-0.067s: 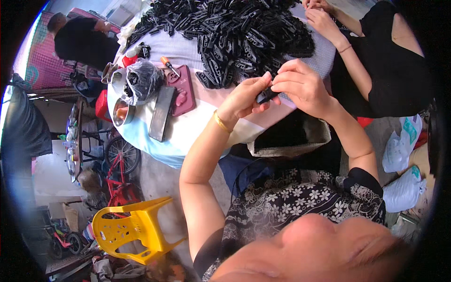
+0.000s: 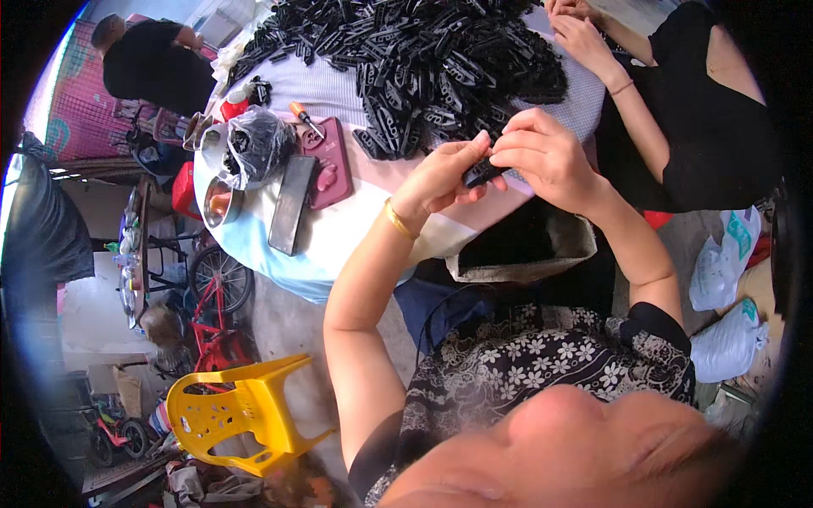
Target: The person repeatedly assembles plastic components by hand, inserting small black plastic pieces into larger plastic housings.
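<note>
Over the near edge of the table, my left hand is closed around a small black plastic part, its thumb on top. My right hand meets it there, thumb and fingertips pinched together at the part's upper end. Whatever the right fingertips may grip is too small and hidden to make out. Just beyond both hands spreads a large pile of similar black plastic parts on the cloth-covered table.
Left on the table lie a black oblong case, a maroon phone-like slab, a screwdriver, a plastic bag and a metal bowl. Below my hands is an open bin. A co-worker's hands are at far right; a yellow chair stands left.
My hands stay almost in place, with the black part turned very slightly. At the far left, another person has shifted a little to the right.
</note>
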Demonstrator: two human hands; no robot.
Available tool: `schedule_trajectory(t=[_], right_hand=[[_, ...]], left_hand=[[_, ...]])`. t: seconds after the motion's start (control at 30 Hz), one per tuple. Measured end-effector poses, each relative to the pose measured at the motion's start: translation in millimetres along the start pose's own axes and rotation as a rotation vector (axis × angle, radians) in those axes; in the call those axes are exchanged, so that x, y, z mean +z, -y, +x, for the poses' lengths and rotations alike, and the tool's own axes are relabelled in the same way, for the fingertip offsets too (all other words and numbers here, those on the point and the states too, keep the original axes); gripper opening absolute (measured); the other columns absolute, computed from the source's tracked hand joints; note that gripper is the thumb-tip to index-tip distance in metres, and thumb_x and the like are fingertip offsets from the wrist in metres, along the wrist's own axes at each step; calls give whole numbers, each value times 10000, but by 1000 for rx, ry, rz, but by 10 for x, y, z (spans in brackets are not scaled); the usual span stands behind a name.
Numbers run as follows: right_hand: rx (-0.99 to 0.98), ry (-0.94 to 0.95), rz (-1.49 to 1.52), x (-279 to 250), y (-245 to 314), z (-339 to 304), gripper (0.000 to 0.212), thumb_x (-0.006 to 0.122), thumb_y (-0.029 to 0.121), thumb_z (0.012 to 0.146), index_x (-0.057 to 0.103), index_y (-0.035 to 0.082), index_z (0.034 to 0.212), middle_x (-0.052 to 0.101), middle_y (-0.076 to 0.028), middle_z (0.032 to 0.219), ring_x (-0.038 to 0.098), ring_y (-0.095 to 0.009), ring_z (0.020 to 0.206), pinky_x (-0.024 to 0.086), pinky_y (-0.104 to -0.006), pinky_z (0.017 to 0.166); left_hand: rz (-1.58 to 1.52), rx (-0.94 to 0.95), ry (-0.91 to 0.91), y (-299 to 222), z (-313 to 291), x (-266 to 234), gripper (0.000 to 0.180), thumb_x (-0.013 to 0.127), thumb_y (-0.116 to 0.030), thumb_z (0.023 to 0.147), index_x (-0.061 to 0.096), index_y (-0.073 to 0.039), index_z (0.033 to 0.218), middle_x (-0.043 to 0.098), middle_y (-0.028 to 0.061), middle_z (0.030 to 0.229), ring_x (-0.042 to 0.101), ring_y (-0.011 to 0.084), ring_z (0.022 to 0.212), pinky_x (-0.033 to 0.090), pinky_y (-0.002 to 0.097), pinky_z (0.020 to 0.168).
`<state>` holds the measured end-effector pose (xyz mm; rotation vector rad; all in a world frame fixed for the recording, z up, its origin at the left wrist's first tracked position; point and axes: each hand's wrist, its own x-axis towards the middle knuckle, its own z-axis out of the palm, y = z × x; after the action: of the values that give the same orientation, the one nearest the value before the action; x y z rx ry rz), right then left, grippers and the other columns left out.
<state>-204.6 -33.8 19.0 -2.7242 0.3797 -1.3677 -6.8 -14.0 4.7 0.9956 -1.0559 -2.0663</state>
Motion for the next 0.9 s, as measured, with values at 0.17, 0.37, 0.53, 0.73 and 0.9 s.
schedule_trajectory(t=[0.17,0.37,0.53,0.73,0.9], right_hand=[[-2,-9,-101,-29,25,-59,179,661,45,605,640,48,782,621,-37,835,566,-218,855,495,-310,704],[21,55,-76,-33,33,-113,189,664,68,662,646,28,846,635,-67,874,581,-242,875,497,-321,727],[577,108,270,-34,2,-241,285,699,120,719,628,-4,966,649,-149,906,635,-257,820,497,-311,736],[681,208,300,-117,61,-373,296,715,102,707,612,-3,963,649,-153,932,646,-235,832,496,-301,747],[248,-226,-124,-1013,666,-113,291,552,102,829,563,-6,1099,565,-187,1152,553,-244,1058,461,-308,835]], left_hand=[[45,142,98,-33,-44,-25,393,468,-291,945,517,67,1099,639,155,900,602,125,634,510,219,556],[255,235,28,46,-33,-16,378,613,-46,828,499,83,1164,637,114,928,618,111,728,523,224,638],[779,459,-132,165,9,90,352,591,-24,816,527,50,1153,627,76,905,618,110,776,524,242,668],[992,504,-112,223,-2,160,379,592,-74,806,531,20,1167,634,70,906,598,103,773,494,255,685],[1064,552,143,269,-40,411,390,599,-67,751,559,-40,1138,631,126,961,616,231,819,491,317,753]])
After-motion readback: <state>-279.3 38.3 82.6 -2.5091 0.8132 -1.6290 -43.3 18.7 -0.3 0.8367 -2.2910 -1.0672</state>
